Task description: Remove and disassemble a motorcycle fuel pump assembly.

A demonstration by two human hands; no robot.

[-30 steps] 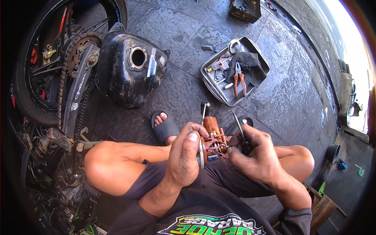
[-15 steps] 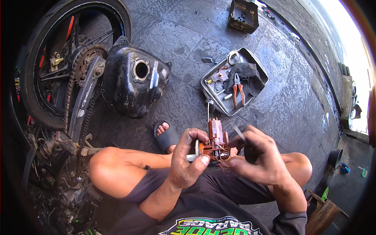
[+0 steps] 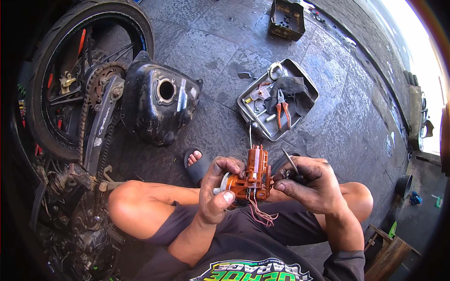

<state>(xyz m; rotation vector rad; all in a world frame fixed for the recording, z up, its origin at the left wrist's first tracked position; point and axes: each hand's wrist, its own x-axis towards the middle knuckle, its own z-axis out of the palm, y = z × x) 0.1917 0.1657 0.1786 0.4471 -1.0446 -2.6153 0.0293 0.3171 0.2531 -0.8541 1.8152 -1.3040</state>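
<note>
My left hand [image 3: 214, 187] is closed around the pale round end of an orange-brown plastic fuel pump unit [image 3: 255, 171], held above my lap. A thin metal float arm [image 3: 250, 136] rises from the unit's far side. Several thin pinkish wires [image 3: 263, 215] hang loose from its near side. Just right of the unit, my right hand [image 3: 314, 185] is closed on a slim metal tool [image 3: 289, 160], its shaft pointing up and left. Something small and dark shows at the right fingertips, too small to name. The tool's handle is hidden in my palm.
Ahead lies a grey tray [image 3: 244, 112] with orange-handled pliers [image 3: 283, 110], a dark cloth [image 3: 290, 89] and small parts. A black fuel tank [image 3: 159, 107] with a round opening sits left, beside a motorcycle wheel [image 3: 145, 35]. A rusty box [image 3: 287, 32] stands farther off.
My right hand has drawn back to the right, away from the pump unit. The unit has turned a little in my left hand, and its wires now hang in plain view.
</note>
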